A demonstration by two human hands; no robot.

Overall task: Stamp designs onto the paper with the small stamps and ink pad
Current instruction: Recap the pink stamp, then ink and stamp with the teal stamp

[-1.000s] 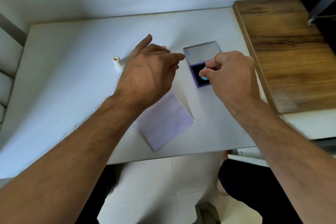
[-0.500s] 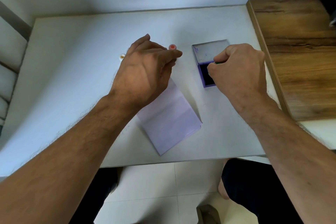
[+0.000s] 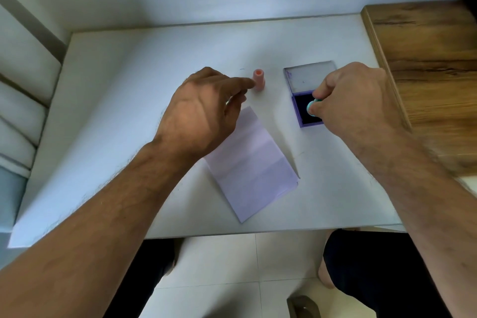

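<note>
My right hand point(image 3: 358, 100) pinches a small teal stamp point(image 3: 311, 106) between thumb and curled fingers, holding it over the dark pad of the ink pad point(image 3: 307, 108). I cannot tell whether the stamp touches the ink. The ink pad is a purple case lying open on the white table point(image 3: 129, 111), its clear lid point(image 3: 309, 76) folded back toward 12 o'clock. It sits at about 1 o'clock from the paper.

My left hand point(image 3: 201, 113) hovers above the table with the fingers loosely curled and the forefinger stretched toward 3 o'clock. It holds nothing that I can see. Its fingertip is just beside a pink stamp point(image 3: 259, 79), which stands upright on the table; I cannot tell whether they touch.

The paper point(image 3: 255, 162) is a pale lilac sheet with fold creases, lying flat between my 2 arms and turned at an angle. Its far corner is hidden under my left hand. I see no printed marks on it.

At 3 o'clock a wooden board point(image 3: 426, 72) lies along the table's right side. Below the table's near edge I see my knees and a tiled floor point(image 3: 232, 266).
</note>
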